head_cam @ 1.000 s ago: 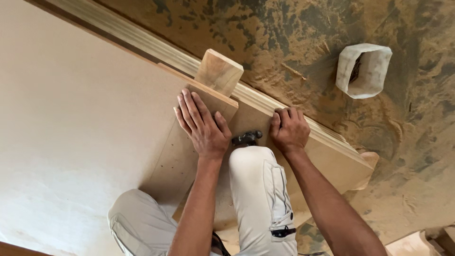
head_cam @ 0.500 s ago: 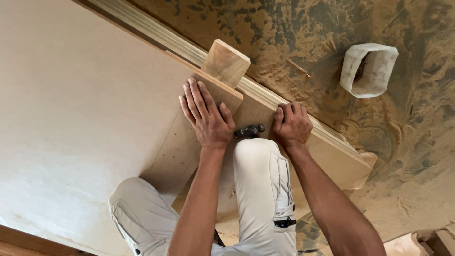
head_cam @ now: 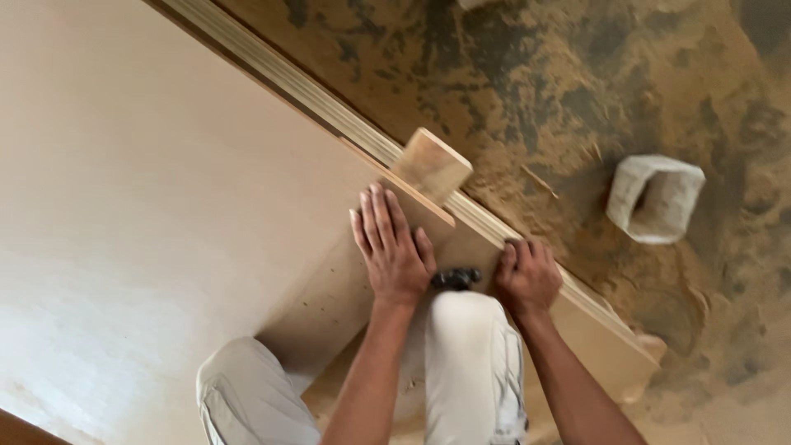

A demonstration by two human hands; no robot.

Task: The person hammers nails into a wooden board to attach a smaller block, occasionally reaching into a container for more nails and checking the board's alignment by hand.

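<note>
Your left hand [head_cam: 394,247] lies flat, fingers spread, on the small wooden panel [head_cam: 362,288] at the far edge of the big board [head_cam: 148,206]. Your right hand [head_cam: 526,276] curls over the lower board's edge [head_cam: 593,330]. A dark hammer head [head_cam: 456,278] sits between them, a wood block [head_cam: 431,165] just beyond, a white container [head_cam: 655,198] on the dusty floor [head_cam: 577,74].

Warm daylight, left glare, motion blur

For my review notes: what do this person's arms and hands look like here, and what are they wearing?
Both forearms are bare, with no sleeves in view. The left hand and right hand are ungloved, and no rings, watch or wristband show on either. The only clothing visible is a pair of light grey work trousers with a stitched side pocket; the picture is a little blurred, so finer details cannot be made out.
</note>
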